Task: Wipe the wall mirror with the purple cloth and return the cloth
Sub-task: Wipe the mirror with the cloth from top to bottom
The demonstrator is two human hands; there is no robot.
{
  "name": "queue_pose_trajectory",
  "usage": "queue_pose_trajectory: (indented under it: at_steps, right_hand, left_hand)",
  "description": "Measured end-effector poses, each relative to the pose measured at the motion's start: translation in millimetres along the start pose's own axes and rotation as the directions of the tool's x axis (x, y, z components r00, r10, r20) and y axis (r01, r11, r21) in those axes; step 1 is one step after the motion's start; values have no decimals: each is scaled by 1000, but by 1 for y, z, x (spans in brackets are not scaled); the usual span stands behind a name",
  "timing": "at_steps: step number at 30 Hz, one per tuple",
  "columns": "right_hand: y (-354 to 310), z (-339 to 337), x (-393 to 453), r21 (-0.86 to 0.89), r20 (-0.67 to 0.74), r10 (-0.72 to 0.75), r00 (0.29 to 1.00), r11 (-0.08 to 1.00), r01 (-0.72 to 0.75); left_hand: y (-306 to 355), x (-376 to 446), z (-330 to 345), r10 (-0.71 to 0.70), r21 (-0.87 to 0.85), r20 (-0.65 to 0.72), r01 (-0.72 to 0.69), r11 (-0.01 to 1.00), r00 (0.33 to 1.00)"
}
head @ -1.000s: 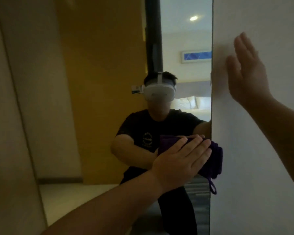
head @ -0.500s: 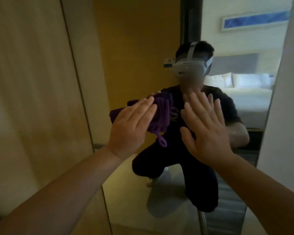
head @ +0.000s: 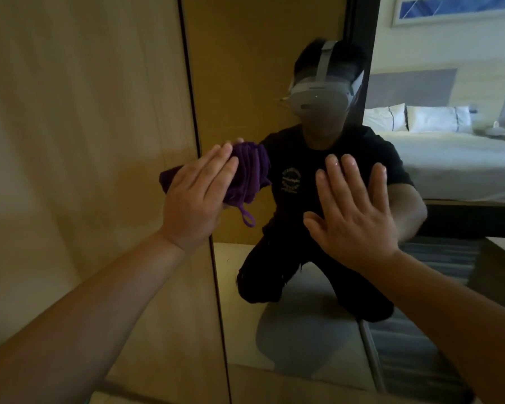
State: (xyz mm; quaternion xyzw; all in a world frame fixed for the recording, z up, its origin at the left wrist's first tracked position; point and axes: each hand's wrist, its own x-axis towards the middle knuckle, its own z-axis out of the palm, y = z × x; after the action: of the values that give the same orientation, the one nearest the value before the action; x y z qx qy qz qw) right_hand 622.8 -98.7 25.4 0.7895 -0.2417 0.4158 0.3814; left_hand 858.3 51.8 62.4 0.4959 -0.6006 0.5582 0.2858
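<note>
The wall mirror (head: 245,68) fills the middle and right of the head view, its dark left edge running down from the top. My left hand (head: 197,196) presses the bunched purple cloth (head: 250,173) flat against the glass right at that left edge; a small loop hangs below the cloth. My right hand (head: 353,211) lies flat on the mirror to the right of the cloth, fingers spread, holding nothing.
A light wooden wall panel (head: 85,141) adjoins the mirror on the left. The mirror reflects a kneeling person in a dark shirt with a headset, and a bed with white pillows behind.
My left hand has carried the cloth leftwards across the glass, from the mirror's right edge to its left edge. My right hand left the white wall and now rests on the mirror.
</note>
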Motion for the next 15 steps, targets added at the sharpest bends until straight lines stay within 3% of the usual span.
queue_pose_trajectory:
  at_steps: [5,12,15]
  right_hand:
    - [-2,5,-2,17,-19,28,999,999,-28]
    - [0,7,-3,72,-133,30,991,997,-20]
    - [2,8,-5,103,-141,24,990,995,-9]
  left_hand:
    - [0,24,30,135,27,-146,-132,991,980]
    - [19,20,43,175,35,-84,-173,984,981]
    - [40,-47,54,278,-58,-1,-278,959,961]
